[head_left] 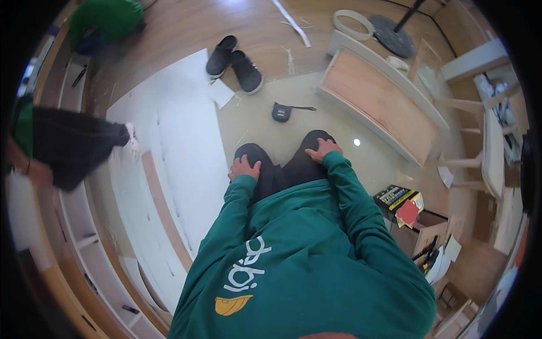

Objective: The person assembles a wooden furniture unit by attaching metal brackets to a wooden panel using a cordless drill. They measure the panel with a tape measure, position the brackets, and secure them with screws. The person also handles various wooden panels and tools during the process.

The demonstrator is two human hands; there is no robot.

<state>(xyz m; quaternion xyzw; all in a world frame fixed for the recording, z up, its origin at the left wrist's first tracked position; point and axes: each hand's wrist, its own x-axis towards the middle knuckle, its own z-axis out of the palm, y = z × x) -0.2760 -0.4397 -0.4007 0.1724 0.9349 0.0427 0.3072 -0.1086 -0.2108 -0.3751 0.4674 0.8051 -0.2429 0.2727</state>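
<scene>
At nine o'clock, a co-worker's dark trouser leg (70, 148) is seen over the white boards (180, 152) laid on the floor. The left hand (244, 168) is laid flat, fingers spread, on the left knee (252, 153); nothing is gripped. The right hand (323, 150) is rested likewise on the right knee (314, 140), well apart from the left. A black tape measure (281, 112) lies at twelve o'clock of the knees, a pair of black shoes (234, 62) beyond it. A wooden cabinet frame (379, 101) is seen at two o'clock.

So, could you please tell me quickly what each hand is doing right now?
Left hand: open, holding nothing, resting on the left knee.
Right hand: open, holding nothing, resting on the right knee.
</scene>
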